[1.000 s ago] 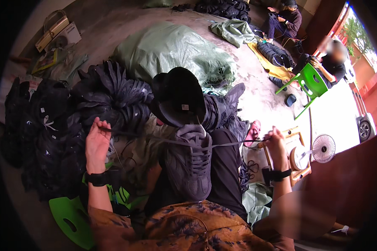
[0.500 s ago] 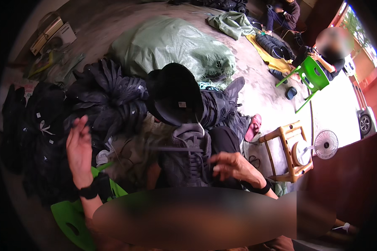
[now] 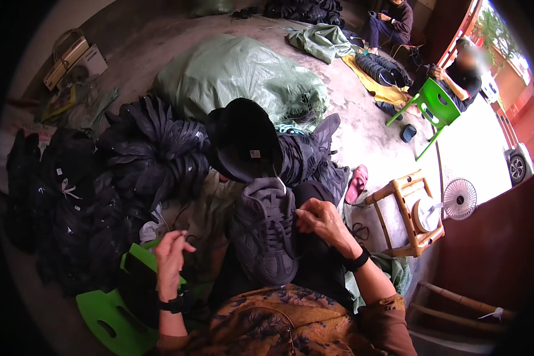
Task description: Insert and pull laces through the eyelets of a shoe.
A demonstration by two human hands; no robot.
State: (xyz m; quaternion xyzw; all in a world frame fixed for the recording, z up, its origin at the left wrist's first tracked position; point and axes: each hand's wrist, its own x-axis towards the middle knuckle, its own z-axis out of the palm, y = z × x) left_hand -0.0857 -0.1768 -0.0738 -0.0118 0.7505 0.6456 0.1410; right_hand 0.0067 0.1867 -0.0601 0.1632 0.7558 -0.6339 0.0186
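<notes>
Head cam: dark shoe [image 3: 256, 249] sits on the lap, toe pointing to 6 o'clock. Laces [image 3: 273, 230] are already crisscrossed up the front, but I can't spot a bow, so tying looks undone to me. Right hand [image 3: 321, 221], around 3 o'clock, is pinched up; left hand [image 3: 171, 256], near 9, half-curled. Can't tell if either's gripping lace.

Left hand [image 3: 169, 261] lower, right hand [image 3: 325, 223] inward
</notes>
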